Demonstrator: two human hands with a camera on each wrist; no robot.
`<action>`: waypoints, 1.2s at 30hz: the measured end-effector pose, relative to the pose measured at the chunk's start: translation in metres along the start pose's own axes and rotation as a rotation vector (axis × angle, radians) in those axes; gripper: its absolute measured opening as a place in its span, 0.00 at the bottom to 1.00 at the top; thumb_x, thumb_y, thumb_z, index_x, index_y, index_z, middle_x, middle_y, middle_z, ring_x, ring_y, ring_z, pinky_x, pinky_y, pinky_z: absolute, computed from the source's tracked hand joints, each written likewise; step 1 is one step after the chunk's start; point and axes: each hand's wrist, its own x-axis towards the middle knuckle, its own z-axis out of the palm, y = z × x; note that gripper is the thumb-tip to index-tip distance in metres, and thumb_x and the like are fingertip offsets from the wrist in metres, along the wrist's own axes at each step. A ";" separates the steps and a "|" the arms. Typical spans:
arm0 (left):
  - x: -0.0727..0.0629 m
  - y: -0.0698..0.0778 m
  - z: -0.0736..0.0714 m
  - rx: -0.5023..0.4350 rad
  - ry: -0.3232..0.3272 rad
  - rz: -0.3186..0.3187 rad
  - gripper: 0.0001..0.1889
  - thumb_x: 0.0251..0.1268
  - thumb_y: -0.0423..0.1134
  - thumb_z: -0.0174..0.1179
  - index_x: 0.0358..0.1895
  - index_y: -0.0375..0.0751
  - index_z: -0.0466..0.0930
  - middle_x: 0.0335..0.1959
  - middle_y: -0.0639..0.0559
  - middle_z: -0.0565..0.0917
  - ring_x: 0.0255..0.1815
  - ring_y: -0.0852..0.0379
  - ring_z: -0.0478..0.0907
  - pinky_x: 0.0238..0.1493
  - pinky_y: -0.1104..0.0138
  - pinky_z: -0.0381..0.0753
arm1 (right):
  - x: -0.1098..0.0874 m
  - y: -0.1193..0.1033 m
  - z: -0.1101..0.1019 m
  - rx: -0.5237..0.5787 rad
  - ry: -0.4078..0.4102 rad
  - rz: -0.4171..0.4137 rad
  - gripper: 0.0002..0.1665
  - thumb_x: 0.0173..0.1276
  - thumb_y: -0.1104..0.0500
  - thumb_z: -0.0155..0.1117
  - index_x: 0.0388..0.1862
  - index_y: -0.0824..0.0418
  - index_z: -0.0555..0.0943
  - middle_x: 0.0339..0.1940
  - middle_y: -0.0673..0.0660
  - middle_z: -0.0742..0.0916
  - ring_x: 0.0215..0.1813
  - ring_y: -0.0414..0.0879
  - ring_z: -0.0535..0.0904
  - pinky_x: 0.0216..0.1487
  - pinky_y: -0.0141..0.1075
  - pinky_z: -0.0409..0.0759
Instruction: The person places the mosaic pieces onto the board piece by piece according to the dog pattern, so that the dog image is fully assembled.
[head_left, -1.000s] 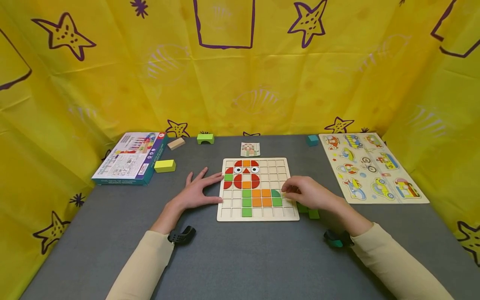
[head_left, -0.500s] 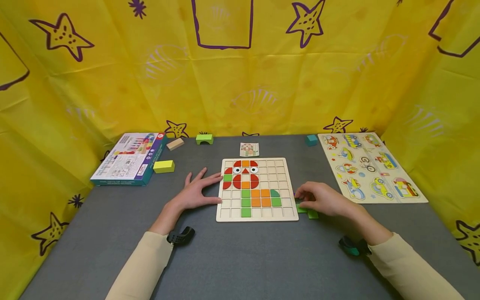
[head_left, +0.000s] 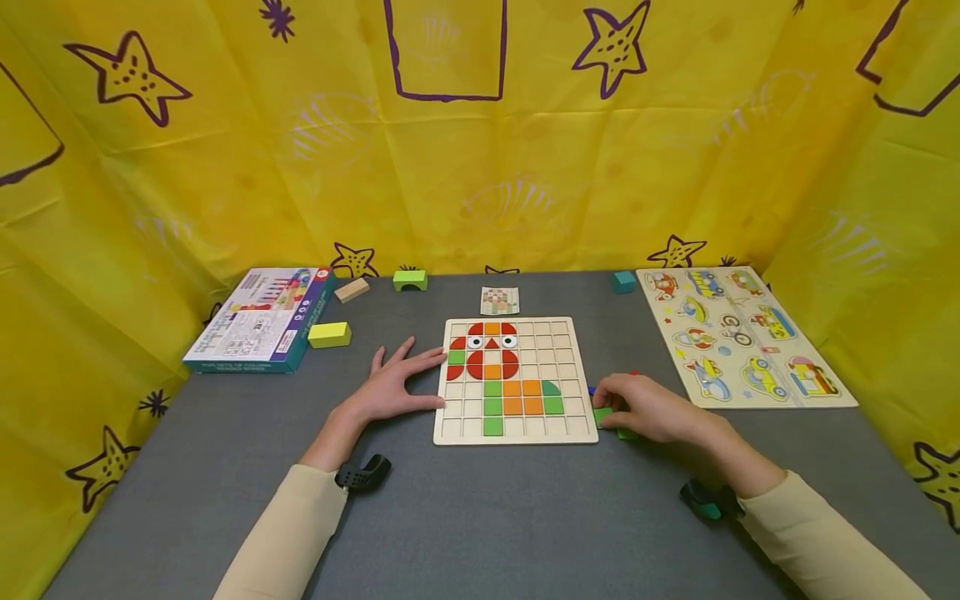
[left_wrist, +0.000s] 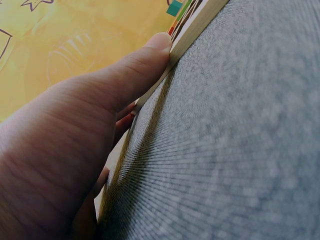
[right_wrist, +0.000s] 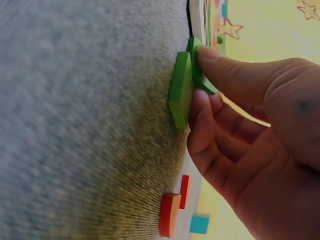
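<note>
The square wooden grid board point(head_left: 547, 350) lies at the centre of the table. Red, orange, green and white tiles on it form a figure, with two eye tiles point(head_left: 510, 342) near the top. My left hand point(head_left: 390, 387) rests at the board's left edge, fingers spread and thumb point(left_wrist: 159, 42) against the rim. Beside the board's right edge, my right hand point(head_left: 641, 407) pinches a green tile point(right_wrist: 196, 65) between thumb and fingers. Another green tile point(right_wrist: 181, 92) lies right beside it on the cloth. Red and orange pieces point(right_wrist: 170, 214) lie past the fingers in the right wrist view.
A small picture card point(head_left: 499, 301) lies behind the board. To the left are a flat box point(head_left: 258, 321), a yellow block point(head_left: 329, 335), a plain wooden block point(head_left: 352, 290) and a green arch block point(head_left: 410, 280). A teal block point(head_left: 623, 282) and a vehicle puzzle board point(head_left: 738, 333) sit to the right.
My right hand has moved right from the board's right side to the loose green tiles and now pinches one. My left hand has stayed at the board's edge.
</note>
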 end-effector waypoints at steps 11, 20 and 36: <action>0.001 0.000 0.001 -0.004 0.004 0.006 0.44 0.58 0.64 0.69 0.77 0.53 0.67 0.78 0.55 0.64 0.81 0.37 0.39 0.70 0.36 0.23 | 0.009 -0.007 -0.010 0.070 0.028 0.032 0.05 0.69 0.66 0.68 0.39 0.57 0.82 0.33 0.44 0.83 0.35 0.40 0.77 0.39 0.36 0.78; -0.003 -0.003 0.004 -0.007 0.012 0.018 0.44 0.58 0.64 0.69 0.77 0.53 0.67 0.77 0.55 0.64 0.81 0.38 0.39 0.69 0.35 0.24 | 0.031 -0.024 0.010 0.106 0.003 -0.061 0.05 0.69 0.66 0.69 0.40 0.58 0.83 0.35 0.44 0.84 0.37 0.39 0.78 0.41 0.36 0.80; 0.000 0.001 -0.001 -0.012 0.008 0.010 0.44 0.58 0.63 0.70 0.76 0.52 0.68 0.77 0.54 0.64 0.81 0.37 0.39 0.69 0.34 0.23 | 0.041 -0.035 0.019 0.030 -0.043 -0.118 0.05 0.68 0.66 0.70 0.38 0.56 0.85 0.34 0.43 0.83 0.35 0.37 0.76 0.40 0.35 0.78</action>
